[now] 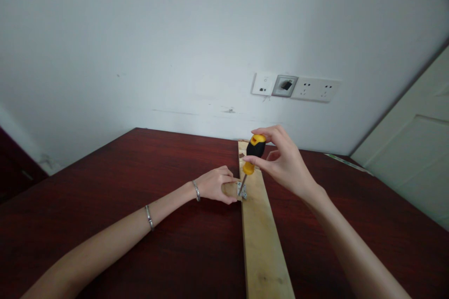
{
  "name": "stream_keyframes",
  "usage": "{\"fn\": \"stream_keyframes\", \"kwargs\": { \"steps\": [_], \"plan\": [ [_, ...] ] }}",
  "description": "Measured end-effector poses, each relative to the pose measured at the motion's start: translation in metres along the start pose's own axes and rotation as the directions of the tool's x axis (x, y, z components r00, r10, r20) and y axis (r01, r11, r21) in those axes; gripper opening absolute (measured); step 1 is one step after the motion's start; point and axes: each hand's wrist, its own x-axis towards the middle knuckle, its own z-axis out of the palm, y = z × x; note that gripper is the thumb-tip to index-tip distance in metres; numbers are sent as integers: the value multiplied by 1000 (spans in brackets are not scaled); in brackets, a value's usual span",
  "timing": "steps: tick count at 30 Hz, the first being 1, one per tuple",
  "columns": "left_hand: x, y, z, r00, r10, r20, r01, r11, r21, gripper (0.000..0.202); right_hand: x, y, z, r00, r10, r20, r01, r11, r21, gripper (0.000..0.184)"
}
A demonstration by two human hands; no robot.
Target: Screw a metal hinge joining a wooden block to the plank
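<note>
My right hand (280, 159) grips a yellow and black screwdriver (256, 147) by its handle, thumb and fingers around it. The shaft slants down, with its tip at a small metal hinge (242, 189). That hinge lies across the joint between a long wooden board (261, 229) and a short wooden block (229, 189). My left hand (214, 184) pinches the block between thumb and fingers, holding it against the board's left edge. Whether the tip sits in a screw head is too small to tell.
The board lies lengthwise on a dark red wooden table (157, 163), its far end near the white wall (140, 46). Wall sockets (314, 89) and a black plug (286, 85) are above the table. A pale panelled door (414, 149) stands at the right. A thin printed strip (349, 163) lies at the back right.
</note>
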Motion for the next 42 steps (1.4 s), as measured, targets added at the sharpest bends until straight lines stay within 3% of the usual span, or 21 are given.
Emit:
{"fn": "stream_keyframes", "kwargs": {
  "steps": [6,15,20,27,42],
  "plan": [
    [0,1,-1,1000,-13,27,12,1000,7,54,-2,0,-6,983,41,179,-55,996,72,52],
    [1,2,-4,1000,-21,13,21,1000,-5,53,-3,-2,6,994,6,108,-5,1000,-13,44],
    [2,2,-4,1000,-13,17,13,1000,-11,52,-3,-2,1,988,-70,140,57,994,95,42],
    [1,2,-3,999,-31,17,32,999,-21,52,0,1,7,997,-64,-52,70,990,120,30],
    [1,1,-4,998,-30,47,31,999,-15,54,-1,4,17,977,2,-215,8,999,43,32]
  ]
}}
